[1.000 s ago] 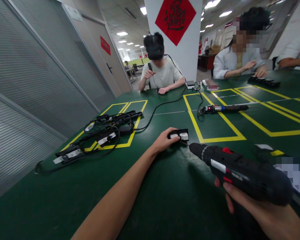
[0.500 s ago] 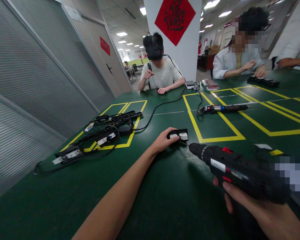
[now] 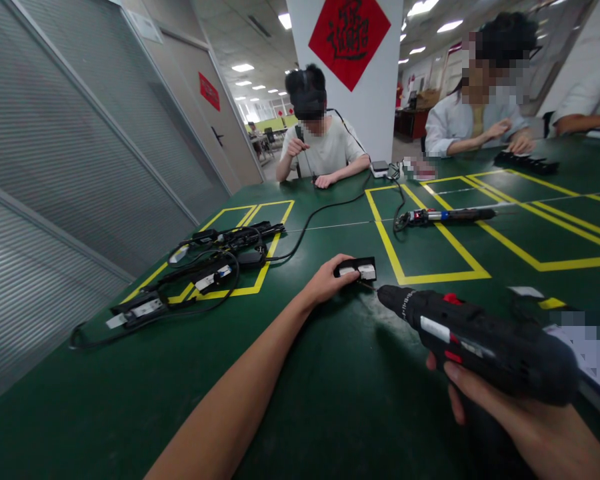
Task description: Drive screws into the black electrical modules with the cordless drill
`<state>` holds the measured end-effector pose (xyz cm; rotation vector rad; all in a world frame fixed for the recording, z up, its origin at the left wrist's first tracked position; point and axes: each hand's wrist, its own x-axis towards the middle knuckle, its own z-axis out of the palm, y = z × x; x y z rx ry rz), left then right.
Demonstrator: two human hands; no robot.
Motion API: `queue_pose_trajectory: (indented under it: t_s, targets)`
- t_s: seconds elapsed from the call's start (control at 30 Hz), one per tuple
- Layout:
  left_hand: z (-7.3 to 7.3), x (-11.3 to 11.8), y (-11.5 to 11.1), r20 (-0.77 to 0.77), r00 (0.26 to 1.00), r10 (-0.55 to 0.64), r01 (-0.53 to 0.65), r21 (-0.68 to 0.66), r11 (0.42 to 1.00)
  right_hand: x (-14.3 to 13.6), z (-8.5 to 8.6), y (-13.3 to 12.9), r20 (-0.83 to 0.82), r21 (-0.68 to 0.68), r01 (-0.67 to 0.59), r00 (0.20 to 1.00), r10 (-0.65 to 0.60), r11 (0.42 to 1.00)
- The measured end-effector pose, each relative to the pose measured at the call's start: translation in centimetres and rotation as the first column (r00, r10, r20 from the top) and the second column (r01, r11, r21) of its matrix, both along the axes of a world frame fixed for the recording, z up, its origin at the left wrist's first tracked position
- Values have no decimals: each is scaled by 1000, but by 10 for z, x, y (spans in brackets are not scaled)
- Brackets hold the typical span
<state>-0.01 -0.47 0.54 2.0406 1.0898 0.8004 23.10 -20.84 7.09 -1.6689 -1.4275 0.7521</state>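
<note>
A small black block with white labels (image 3: 367, 271) rests on the green table, its kind not clear. My left hand (image 3: 331, 279) grips its left end, thumb along the near side. In my right hand (image 3: 485, 390) is a black cordless drill (image 3: 480, 337) with red buttons, fingers wrapped round its handle. The thin bit (image 3: 368, 286) points left and its tip reaches the near side of the block by my left thumb. Whether the tip touches or enters the block I cannot tell.
Black adapters with cables (image 3: 213, 267) lie in yellow-taped boxes at left. A pen-shaped tool with a blue band (image 3: 445, 216) lies across the tape at right. Across the green table (image 3: 130, 407) sit a person in a white shirt (image 3: 325, 143) and a person in pale blue (image 3: 445, 127).
</note>
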Motion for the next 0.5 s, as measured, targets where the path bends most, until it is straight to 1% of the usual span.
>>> queue_pose_trajectory:
  t_s: [0.07,0.13,0.2,0.27,0.37,0.5]
  targets:
    - [1,0,0,0,1000,3,-3,1,1000,7,-4,-3,-3,-50,-12,1000,12,999]
    - [2,1,-1,-6,1000,3,-3,-6,1000,15,-9,-5,-1,-148,-65,998,66,987]
    - [4,1,-1,-10,1000,-2,2,-13,1000,22,-14,-6,-12,-257,-141,990,143,956]
    - [5,1,-2,-9,1000,-7,7,-16,1000,26,-18,-5,-35,-329,-174,985,172,928]
    - [4,1,-2,-1,1000,-5,5,-8,1000,27,-19,-4,-79,-373,-162,987,143,914]
    - [3,1,-1,-1,1000,0,0,-8,1000,21,-12,-5,-88,-348,-166,986,145,922]
